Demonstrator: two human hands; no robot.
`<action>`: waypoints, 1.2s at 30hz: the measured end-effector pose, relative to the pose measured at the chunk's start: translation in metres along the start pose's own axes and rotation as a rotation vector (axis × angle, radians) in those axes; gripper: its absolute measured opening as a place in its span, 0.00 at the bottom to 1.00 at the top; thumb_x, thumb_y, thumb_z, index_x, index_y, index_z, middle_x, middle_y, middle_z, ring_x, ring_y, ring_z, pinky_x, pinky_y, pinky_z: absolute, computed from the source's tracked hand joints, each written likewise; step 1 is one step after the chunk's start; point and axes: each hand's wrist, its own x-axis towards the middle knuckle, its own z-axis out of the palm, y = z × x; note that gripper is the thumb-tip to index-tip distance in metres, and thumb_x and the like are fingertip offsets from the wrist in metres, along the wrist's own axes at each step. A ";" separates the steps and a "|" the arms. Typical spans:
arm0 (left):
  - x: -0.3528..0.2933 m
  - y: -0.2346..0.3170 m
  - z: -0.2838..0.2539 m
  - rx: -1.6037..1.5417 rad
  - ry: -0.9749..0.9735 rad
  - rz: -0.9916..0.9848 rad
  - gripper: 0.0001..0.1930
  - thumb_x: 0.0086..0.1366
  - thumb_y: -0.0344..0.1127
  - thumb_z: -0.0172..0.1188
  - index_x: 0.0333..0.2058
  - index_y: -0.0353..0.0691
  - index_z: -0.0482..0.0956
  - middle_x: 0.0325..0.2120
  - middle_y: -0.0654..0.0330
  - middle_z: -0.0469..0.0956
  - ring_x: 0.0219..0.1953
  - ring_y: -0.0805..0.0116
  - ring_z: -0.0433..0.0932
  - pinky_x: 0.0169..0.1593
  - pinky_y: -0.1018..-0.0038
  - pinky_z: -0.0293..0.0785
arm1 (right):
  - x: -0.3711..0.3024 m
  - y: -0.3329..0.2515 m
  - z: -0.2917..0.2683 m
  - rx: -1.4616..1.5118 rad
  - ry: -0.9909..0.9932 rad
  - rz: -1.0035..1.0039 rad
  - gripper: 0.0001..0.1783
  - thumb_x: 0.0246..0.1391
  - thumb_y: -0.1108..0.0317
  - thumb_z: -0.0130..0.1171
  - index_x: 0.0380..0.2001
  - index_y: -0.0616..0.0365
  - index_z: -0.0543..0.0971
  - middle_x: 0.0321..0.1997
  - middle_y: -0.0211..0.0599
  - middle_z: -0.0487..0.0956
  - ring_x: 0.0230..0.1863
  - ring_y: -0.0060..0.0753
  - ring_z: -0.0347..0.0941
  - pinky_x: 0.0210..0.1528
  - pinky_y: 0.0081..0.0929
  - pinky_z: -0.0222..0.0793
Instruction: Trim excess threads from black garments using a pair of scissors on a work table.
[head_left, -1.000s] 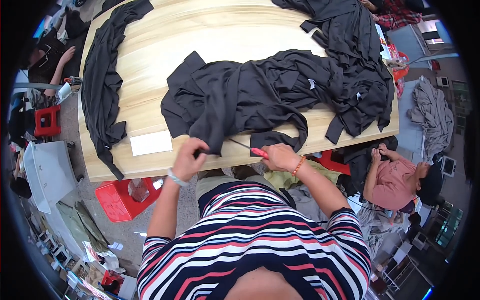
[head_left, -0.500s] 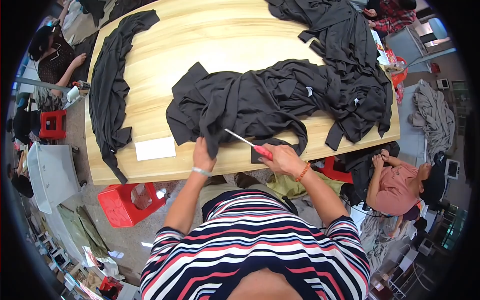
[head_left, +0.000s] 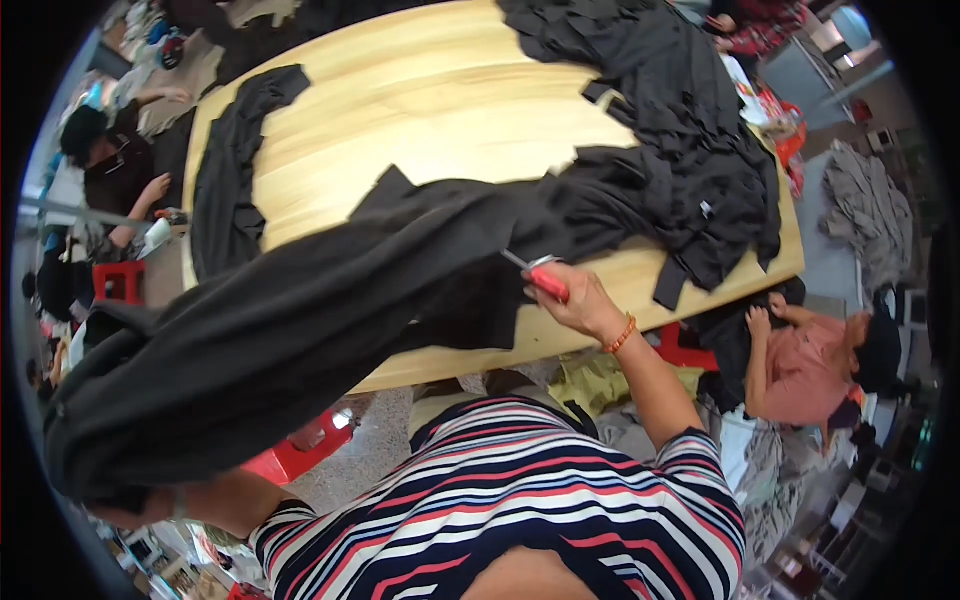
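A long black garment stretches from the middle of the table across to the lower left, raised over the table's front edge. My left hand grips its far left end, low and out to the side; blur and cloth cover most of the fingers. Closed round a red-handled tool with a slim metal blade, my right hand is beside the garment's right part. The blade points up and left against the dark cloth. Whether the tool is a pair of scissors I cannot tell.
More black garments are heaped along the table's right side. Another black garment lies at the left edge of the wooden table. A red stool stands below the front edge. People sit at left and right.
My left hand has swung from the table's front edge far to the lower left, drawing the garment out with it. The cloth now covers the white sheet. My right hand has moved slightly right.
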 end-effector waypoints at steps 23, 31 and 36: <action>-0.143 -0.169 0.302 -0.576 -1.022 -0.633 0.15 0.69 0.34 0.54 0.51 0.33 0.75 0.51 0.55 0.74 0.52 0.67 0.73 0.58 0.71 0.70 | 0.060 0.021 0.048 -0.173 -0.018 0.443 0.15 0.55 0.56 0.59 0.40 0.54 0.77 0.29 0.51 0.79 0.35 0.60 0.74 0.37 0.46 0.69; -0.368 0.042 0.175 -0.408 -1.515 -0.236 0.21 0.57 0.29 0.62 0.51 0.37 0.74 0.55 0.48 0.71 0.59 0.48 0.68 0.61 0.58 0.62 | 0.030 0.012 0.043 -0.203 -0.201 0.476 0.16 0.54 0.54 0.59 0.41 0.52 0.76 0.29 0.51 0.79 0.34 0.59 0.75 0.37 0.48 0.70; -0.400 0.030 0.167 -0.540 -1.313 -0.287 0.21 0.58 0.24 0.58 0.52 0.39 0.75 0.56 0.50 0.72 0.61 0.50 0.68 0.62 0.60 0.61 | 0.014 -0.009 0.051 -0.273 -0.590 0.387 0.18 0.54 0.54 0.58 0.43 0.52 0.78 0.30 0.49 0.81 0.36 0.53 0.78 0.41 0.46 0.71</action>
